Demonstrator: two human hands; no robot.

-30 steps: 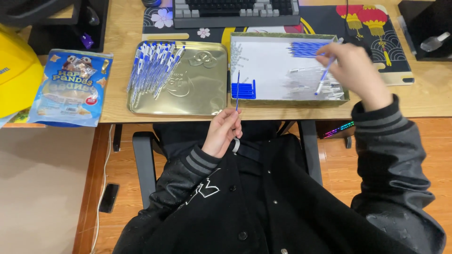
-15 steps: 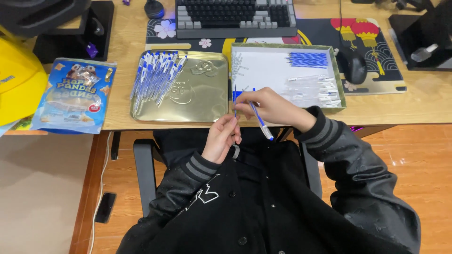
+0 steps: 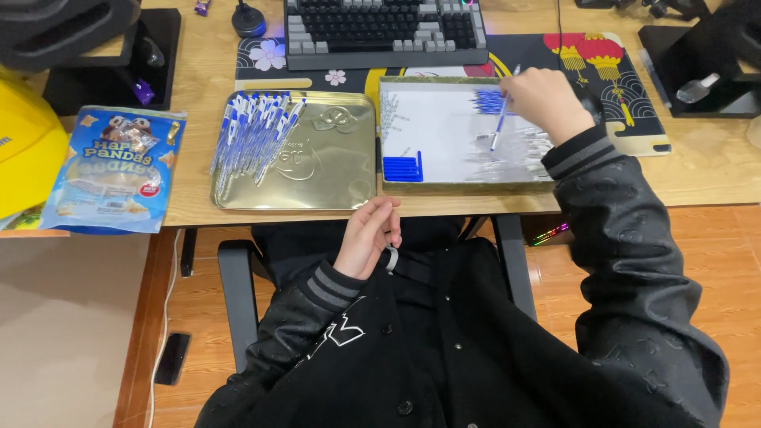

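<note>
Right hand (image 3: 545, 99) pinches a blue pen (image 3: 499, 120) over the white-lined tray (image 3: 444, 135). Left hand (image 3: 366, 242), fingers curled together, rests below the tray's front edge.

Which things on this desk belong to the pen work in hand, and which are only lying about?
In use: right hand, blue pen, white-lined tray, gold tray of pens, left hand.
Lying about: keyboard, snack bag, yellow helmet.
</note>
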